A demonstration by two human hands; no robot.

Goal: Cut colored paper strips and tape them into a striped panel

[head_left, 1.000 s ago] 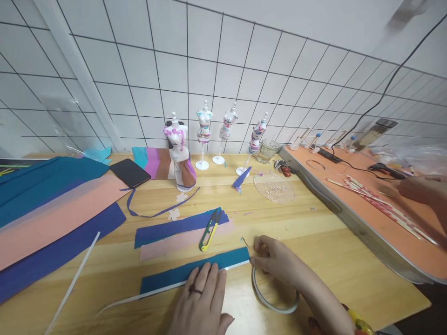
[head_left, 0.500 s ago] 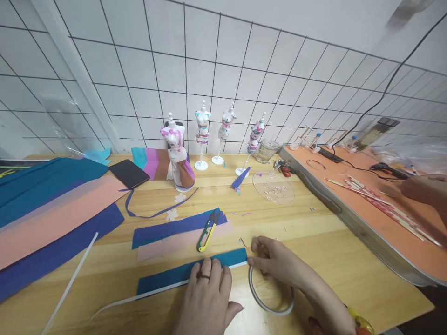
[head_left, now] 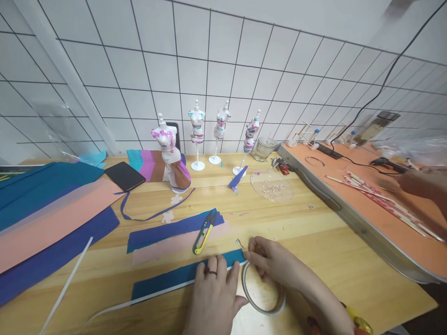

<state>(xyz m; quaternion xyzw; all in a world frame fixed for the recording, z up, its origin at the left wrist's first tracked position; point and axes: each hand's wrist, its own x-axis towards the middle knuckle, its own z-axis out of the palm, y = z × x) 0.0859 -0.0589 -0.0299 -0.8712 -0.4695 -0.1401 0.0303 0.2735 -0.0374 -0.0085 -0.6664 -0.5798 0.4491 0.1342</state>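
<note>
Teal strip (head_left: 164,280) lies flat on the wooden table (head_left: 300,228) in the head view, with thin white tape (head_left: 157,296) along its near edge. On top of the strip, the left hand (head_left: 214,293) lies flat, with its fingers a little apart and touching it. By the strip's right end, the right hand (head_left: 268,258) has curled fingers, and its thumb and pointing finger are close together at the tape; I cannot tell if they pinch it. Below that hand, just beside the strip's right end, is the round tape roll (head_left: 245,286). Behind the strip are a pink strip (head_left: 160,252), a blue strip (head_left: 164,232) and green and yellow snips (head_left: 199,242). Four little dress dummies (head_left: 197,123) stand farther behind the strip.
</note>
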